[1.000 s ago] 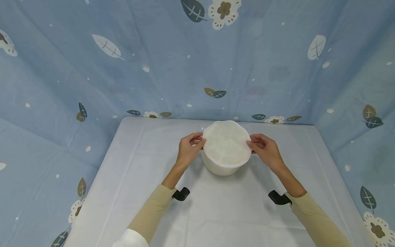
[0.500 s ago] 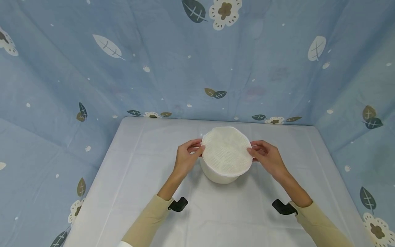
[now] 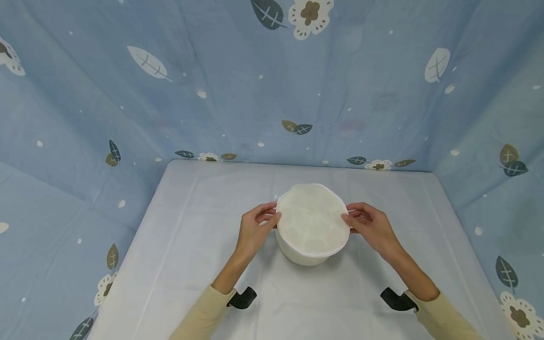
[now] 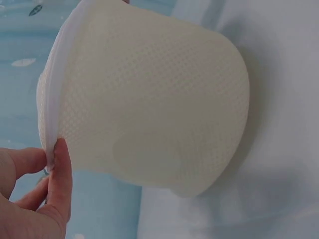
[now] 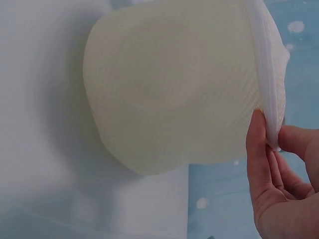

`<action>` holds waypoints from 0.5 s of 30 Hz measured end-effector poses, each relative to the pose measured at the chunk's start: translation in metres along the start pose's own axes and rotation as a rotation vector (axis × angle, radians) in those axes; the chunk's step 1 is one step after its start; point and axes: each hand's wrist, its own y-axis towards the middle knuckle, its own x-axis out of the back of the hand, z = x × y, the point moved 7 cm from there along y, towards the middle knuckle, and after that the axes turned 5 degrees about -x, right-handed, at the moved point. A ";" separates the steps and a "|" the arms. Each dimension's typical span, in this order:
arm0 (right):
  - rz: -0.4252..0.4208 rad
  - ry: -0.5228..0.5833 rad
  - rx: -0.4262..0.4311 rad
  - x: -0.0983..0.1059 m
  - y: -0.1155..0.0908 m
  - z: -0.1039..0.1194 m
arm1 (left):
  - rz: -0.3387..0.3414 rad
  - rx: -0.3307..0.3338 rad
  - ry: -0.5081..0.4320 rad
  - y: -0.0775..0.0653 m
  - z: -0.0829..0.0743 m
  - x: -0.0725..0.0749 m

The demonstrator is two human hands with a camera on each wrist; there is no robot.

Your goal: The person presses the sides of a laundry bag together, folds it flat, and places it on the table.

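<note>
Mesh bag (image 3: 312,219) of matt, finely dimpled cloth

Soft, even light fills the head view; the wrist views are dimmer, with diffuse shadows on the tabletop (image 4: 294,109).

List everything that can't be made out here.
Bag, inside: every view, hidden by its own mesh.
Bag, far side: head view, hidden by its top.
Left hand and right hand, some fingertips: head view, hidden by the bag.
Sleeves, upper ends: head view, cut off by the bottom edge.
</note>
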 end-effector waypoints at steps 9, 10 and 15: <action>0.020 0.011 0.012 -0.004 -0.009 -0.004 | 0.001 0.009 0.008 -0.012 0.003 0.001; 0.021 0.014 0.015 -0.004 -0.010 -0.005 | 0.001 0.008 0.010 -0.012 0.004 0.001; 0.033 0.038 0.019 -0.007 -0.011 -0.009 | 0.001 0.016 0.008 -0.015 0.009 0.001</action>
